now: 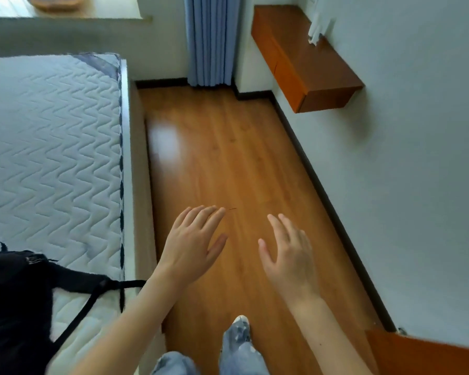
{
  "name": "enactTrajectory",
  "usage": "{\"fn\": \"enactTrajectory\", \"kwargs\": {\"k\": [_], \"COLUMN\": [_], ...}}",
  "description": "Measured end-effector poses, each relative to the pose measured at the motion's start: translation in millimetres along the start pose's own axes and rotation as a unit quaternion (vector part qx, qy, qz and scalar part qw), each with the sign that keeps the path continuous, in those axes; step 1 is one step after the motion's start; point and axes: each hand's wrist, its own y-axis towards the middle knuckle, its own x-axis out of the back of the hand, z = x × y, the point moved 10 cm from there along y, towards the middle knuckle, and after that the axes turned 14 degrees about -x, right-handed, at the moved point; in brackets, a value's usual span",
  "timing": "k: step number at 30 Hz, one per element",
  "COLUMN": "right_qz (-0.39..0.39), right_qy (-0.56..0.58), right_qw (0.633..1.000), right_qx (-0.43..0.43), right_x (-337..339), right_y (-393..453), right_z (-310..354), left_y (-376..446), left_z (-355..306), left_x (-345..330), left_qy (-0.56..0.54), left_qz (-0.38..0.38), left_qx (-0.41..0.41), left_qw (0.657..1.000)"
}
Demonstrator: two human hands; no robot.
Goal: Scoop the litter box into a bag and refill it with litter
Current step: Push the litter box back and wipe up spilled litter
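Head view: left hand [194,246] and right hand [290,255] held out side by side over the wooden floor [222,147], palms down, fingers [209,215] spread and loose, gripping nothing. No litter box, scoop, bag or litter anywhere in sight, so nothing of the task within reach of either hand; probably the very start, with the things to be found elsewhere. Left of the left fingers, a bare quilted mattress [52,136], with a black strapped bag or garment [16,293] lying on its near corner, a strap trailing over the edge toward the left forearm. Beyond and right of the right fingers, a wall-mounted wooden shelf [306,63] jutting from the white wall. Ahead of both hands, a blue curtain [210,39] in the corner. Below the wrists, jeans and one foot [240,334] on the boards.

Likely risks from here: snagging the left arm on the dangling strap and dragging the black thing off the mattress; clipping the shelf corner while moving along the narrow strip of floor; slipping on glossy boards. Also possible: mistaking the black item for the waste bag, its true kind not clear.
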Motion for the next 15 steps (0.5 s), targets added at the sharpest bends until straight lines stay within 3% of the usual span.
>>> {"fn": "enactTrajectory", "kwargs": {"k": [6, 15], "right_qz": [0.002, 0.018], "right_qy": [0.026, 0.049], "right_qw": [0.996, 0.984], "right_qx": [0.085, 0.172], "right_x": [-0.6, -41.8], "right_y": [87.3, 217.0], "right_z": [9.0, 72.0], "left_y": [53.0, 109.3], "left_z": [11.3, 110.4], "left_x": [11.0, 17.9], "left_qy": [0.036, 0.068], "left_qz": [-0.019, -0.076], "left_qx": [0.065, 0.162], "left_qw": [0.997, 0.982]}}
